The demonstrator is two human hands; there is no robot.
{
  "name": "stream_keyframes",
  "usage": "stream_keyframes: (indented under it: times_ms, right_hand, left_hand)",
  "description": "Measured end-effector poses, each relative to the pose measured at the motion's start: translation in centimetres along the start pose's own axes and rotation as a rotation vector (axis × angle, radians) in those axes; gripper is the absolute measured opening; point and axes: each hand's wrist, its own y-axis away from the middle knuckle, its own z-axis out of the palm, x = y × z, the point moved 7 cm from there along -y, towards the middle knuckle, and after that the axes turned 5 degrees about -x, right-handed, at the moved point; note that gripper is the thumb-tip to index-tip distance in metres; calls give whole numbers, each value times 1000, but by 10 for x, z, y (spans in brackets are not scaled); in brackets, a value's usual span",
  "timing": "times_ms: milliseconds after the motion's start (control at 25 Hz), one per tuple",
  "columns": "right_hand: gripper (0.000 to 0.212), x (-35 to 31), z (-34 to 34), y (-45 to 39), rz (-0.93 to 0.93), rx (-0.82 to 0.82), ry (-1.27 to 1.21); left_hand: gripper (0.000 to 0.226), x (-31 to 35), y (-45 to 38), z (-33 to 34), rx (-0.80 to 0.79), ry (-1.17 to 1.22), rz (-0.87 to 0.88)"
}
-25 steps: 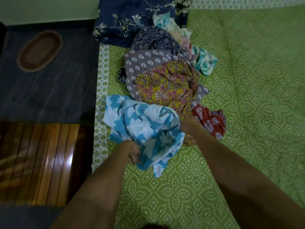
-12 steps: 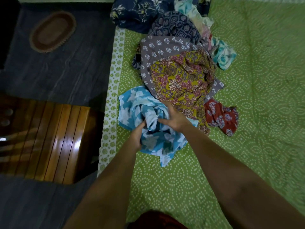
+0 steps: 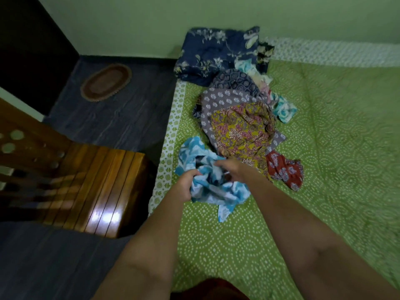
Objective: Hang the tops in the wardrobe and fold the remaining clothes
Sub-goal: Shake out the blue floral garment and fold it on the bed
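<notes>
Two hands work one garment: the left hand (image 3: 187,185) has its fingers curled into a bunch of the blue cloth (image 3: 213,187), and the right hand (image 3: 232,169) pinches a fold of the same cloth from the other side; the cloth lies crumpled on the bedspread (image 3: 324,169), close to its left edge, with one corner trailing toward the person.

Just beyond the blue cloth is one pile of clothes; in it can be counted one yellow floral piece (image 3: 240,131) on top, one grey piece (image 3: 218,98) with white motifs under it, one dark navy print (image 3: 234,80) behind that, one red piece (image 3: 284,171) at the near right, touching the yellow one, and one teal-and-white piece (image 3: 283,110) at the far right; whether more lie beneath cannot be told. One navy floral pillow (image 3: 214,53) sits at the head of the bed against the wall.

Left of the bed stands one wooden chair (image 3: 97,187), near the bed's edge; farther off, one oval mat (image 3: 106,82) lies on the dark floor.
</notes>
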Motion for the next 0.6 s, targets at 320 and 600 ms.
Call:
stream_keyframes:
  times_ms: [320,600]
  right_hand:
    - [38,-68,-45,183,-236,300,86]
    - [37,-111,-98,315,-876,76,-964]
  left_hand:
    - [22,93,180,51,-170,-310,271]
    - [40,157,290,137,-377,86,631]
